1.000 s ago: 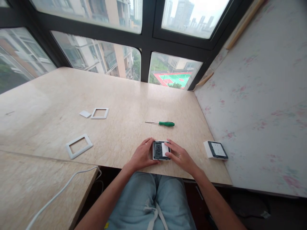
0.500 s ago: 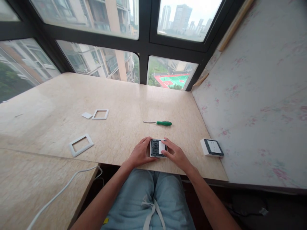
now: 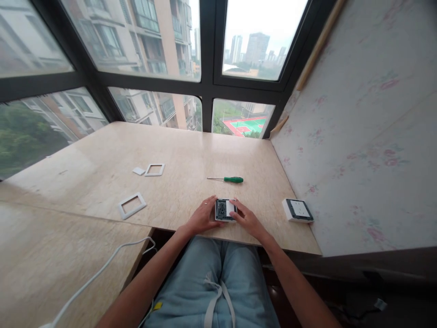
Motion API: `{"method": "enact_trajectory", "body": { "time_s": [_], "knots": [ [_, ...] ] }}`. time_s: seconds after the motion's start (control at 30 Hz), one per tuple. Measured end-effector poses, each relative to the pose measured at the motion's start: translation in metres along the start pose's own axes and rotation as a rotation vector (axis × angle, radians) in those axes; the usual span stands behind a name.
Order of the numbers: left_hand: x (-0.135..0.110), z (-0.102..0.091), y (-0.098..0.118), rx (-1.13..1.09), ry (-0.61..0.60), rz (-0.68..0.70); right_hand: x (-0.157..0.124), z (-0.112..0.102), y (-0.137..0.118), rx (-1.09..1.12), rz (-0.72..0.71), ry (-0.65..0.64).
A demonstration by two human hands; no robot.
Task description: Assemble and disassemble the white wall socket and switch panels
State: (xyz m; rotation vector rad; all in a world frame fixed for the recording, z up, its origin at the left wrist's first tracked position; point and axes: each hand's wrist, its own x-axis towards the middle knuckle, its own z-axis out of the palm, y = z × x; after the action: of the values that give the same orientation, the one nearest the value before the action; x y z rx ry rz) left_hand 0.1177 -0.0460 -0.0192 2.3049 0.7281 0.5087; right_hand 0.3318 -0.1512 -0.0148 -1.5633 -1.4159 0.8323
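Observation:
A wall switch [image 3: 221, 210] with its dark inner mechanism bare on the left half lies near the front edge of the worktop. My left hand [image 3: 204, 216] grips its left side, thumb along the near edge. On the right half sits a white rocker plate [image 3: 230, 208], and my right hand [image 3: 247, 219] pinches it with thumb and fingers. Whether the plate is seated or loose I cannot tell. Beyond the switch lies a green-handled screwdriver [image 3: 233, 180], its shaft pointing left. A white socket unit [image 3: 297, 210] on a box rests to the right, by the wall.
Two white frames, one nearer [image 3: 132, 206] and one farther [image 3: 154, 170], lie on the left of the marble worktop [image 3: 191, 155]. Beside the farther frame is a small white plate [image 3: 138, 171]. A white cable [image 3: 102, 269] crosses the lower-left surface. Windows stand behind, a papered wall [image 3: 358, 136] at right.
The camera view has tilted up and turned slightly, shifting the scene. Both hands stay at the switch, with the right fingers still on the white rocker plate.

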Motion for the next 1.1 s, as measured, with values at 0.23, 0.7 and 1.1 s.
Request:
{"method": "enact_trajectory", "body": {
  "time_s": [0.23, 0.7, 1.1],
  "knots": [
    [-0.027, -0.026, -0.023, -0.217, 0.124, -0.116, -0.004, 0.009, 0.021, 0.077, -0.02, 0.081],
    [-0.006, -0.182, -0.127, -0.04, 0.913, -0.741, -0.005, 0.007, 0.037, -0.201, -0.089, 0.063],
    [-0.035, -0.266, -0.19, 0.292, 0.582, -0.776, -0.003, 0.009, 0.059, -0.37, -0.12, 0.099]
  ]
}}
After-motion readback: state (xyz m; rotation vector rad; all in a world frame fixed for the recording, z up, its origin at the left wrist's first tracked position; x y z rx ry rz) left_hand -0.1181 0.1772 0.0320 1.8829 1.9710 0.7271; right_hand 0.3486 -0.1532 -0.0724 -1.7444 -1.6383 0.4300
